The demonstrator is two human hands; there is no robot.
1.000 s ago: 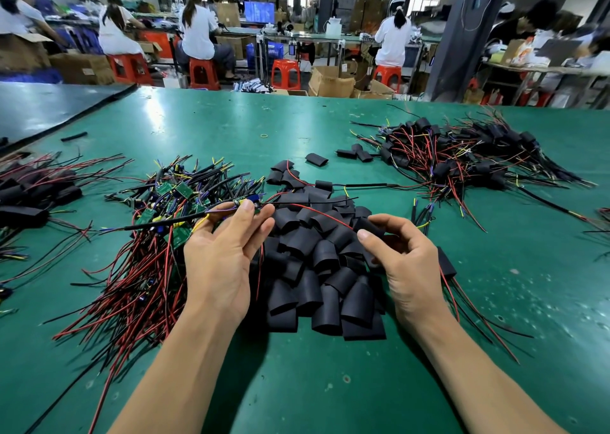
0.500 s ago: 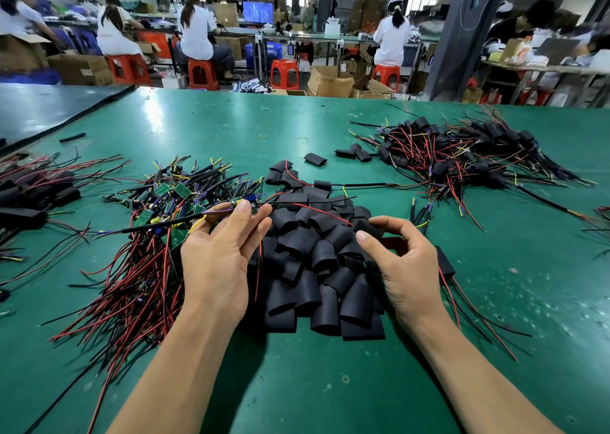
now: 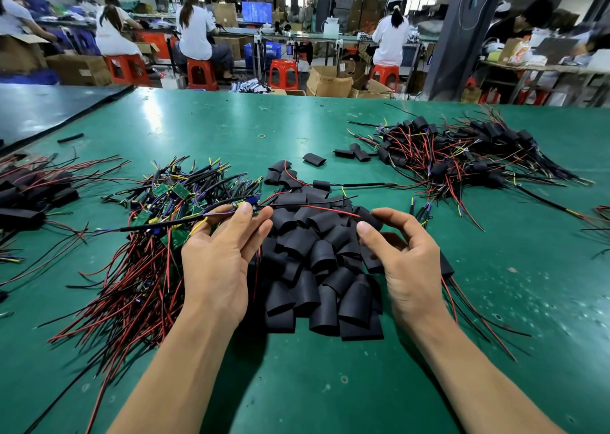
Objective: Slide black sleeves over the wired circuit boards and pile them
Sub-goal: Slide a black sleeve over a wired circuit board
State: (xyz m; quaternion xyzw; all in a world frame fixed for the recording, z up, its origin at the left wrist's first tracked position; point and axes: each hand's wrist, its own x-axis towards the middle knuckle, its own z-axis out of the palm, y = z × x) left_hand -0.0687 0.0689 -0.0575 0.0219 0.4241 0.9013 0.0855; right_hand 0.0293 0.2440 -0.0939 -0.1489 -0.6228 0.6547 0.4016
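Note:
A heap of black sleeves lies on the green table between my hands. My left hand pinches a wired circuit board at its fingertips; the board's black cable trails left and its red wire runs right over the sleeves. My right hand curls over the heap's right edge, thumb and forefinger closing round the end of one black sleeve. Bare boards with red and black wires are piled to the left. Sleeved boards are piled at the far right.
More sleeved boards lie at the left edge. Loose sleeves sit beyond the heap. Red wires stick out under my right wrist. Behind the table, people sit on red stools among cardboard boxes.
My right hand has edged slightly left into the sleeve heap. My left hand keeps the same board in the same place.

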